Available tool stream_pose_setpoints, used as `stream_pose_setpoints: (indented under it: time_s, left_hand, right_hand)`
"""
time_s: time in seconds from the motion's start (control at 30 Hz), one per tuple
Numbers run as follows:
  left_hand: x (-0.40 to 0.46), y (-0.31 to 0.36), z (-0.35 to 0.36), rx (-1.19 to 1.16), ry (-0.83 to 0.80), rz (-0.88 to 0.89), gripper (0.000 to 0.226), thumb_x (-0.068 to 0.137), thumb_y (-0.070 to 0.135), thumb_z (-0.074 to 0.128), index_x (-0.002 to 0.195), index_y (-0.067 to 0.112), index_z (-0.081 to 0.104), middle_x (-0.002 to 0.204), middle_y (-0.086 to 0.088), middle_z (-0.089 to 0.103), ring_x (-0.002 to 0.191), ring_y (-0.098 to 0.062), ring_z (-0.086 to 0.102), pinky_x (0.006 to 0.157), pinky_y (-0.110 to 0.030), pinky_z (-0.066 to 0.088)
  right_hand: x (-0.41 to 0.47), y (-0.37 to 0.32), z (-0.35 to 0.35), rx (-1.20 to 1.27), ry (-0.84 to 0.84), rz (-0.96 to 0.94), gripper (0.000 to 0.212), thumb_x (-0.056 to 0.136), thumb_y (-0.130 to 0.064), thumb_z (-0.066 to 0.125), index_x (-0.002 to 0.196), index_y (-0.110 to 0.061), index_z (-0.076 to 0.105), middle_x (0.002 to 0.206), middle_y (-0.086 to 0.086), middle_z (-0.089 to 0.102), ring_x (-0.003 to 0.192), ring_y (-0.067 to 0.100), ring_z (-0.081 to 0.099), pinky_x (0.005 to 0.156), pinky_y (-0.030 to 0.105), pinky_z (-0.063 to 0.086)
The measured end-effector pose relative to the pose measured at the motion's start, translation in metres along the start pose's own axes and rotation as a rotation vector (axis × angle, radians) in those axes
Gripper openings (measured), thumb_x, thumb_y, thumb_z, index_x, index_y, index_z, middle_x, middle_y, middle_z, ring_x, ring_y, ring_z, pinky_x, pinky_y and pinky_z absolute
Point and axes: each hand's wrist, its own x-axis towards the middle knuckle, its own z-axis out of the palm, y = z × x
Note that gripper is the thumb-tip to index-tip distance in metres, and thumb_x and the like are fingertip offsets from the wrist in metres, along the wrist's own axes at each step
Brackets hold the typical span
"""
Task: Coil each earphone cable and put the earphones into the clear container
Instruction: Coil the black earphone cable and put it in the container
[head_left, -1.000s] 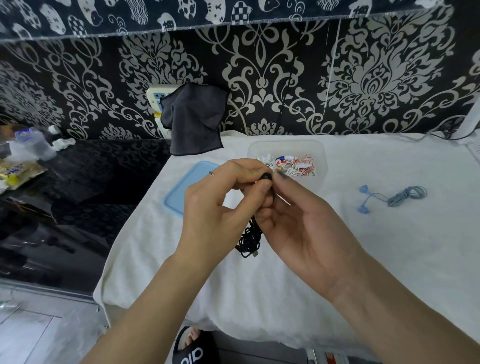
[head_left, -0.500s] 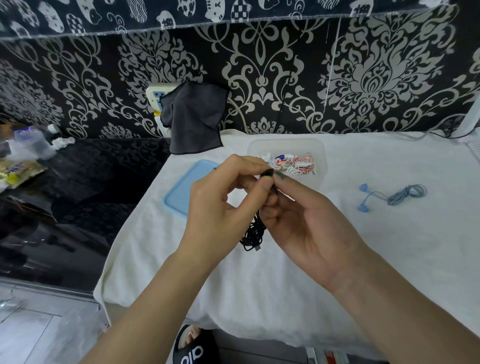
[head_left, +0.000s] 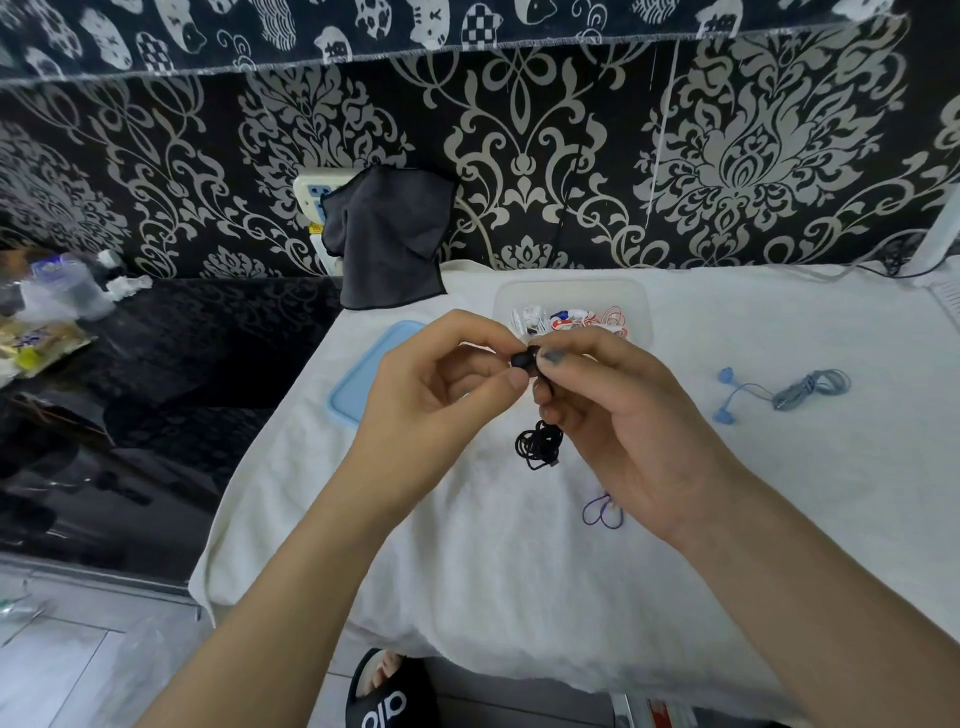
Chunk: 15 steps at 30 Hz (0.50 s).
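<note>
Black earphones (head_left: 540, 446) hang as a small coiled bundle between my hands, above the white towel. My left hand (head_left: 441, 395) pinches a black earbud at its fingertips. My right hand (head_left: 613, 415) grips the same earphones, thumb at the earbud and fingers curled round the cable above the coil. Behind my hands stands the clear container (head_left: 636, 301), holding white and red earphones (head_left: 571, 319). Blue earphones (head_left: 789, 389) lie coiled on the towel to the right. A small purple loop (head_left: 602, 512) lies on the towel under my right hand.
A light blue lid (head_left: 363, 374) lies left of the container. A dark grey cloth (head_left: 389, 239) hangs at the wall over a socket. The white towel (head_left: 519, 597) covers the table; a black surface with clutter sits to the left. A slippered foot (head_left: 387, 691) shows below.
Both hands have shifted slightly, and the black coil hangs a little freer below them. The purple loop on the towel, hidden before, now shows beneath my right hand.
</note>
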Motion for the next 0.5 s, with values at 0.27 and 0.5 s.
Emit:
stream_pose_setpoints:
  time_s: [0.27,0.5]
  left_hand:
    - [0.0,-0.001,-0.005,0.073,-0.046,-0.039,0.016,0.086,0.001,0.069,0.094,0.016,0.069,0.086,-0.005,0.067,0.079,-0.02,0.063,0.077,-0.035,0.051]
    - [-0.001,-0.001,-0.007,0.135,-0.065,-0.021,0.02,0.088,-0.007,0.071,0.095,0.012,0.07,0.088,0.0,0.072,0.083,-0.018,0.069,0.079,-0.025,0.053]
  right_hand:
    - [-0.001,-0.004,-0.008,-0.194,-0.006,-0.083,0.01,0.084,-0.004,0.073,0.09,-0.012,0.073,0.081,0.006,0.071,0.074,0.017,0.06,0.069,0.028,0.046]
    - [0.002,-0.004,-0.014,-0.267,-0.042,-0.119,0.008,0.077,-0.014,0.073,0.079,-0.021,0.076,0.08,0.009,0.068,0.071,0.019,0.056,0.067,0.029,0.044]
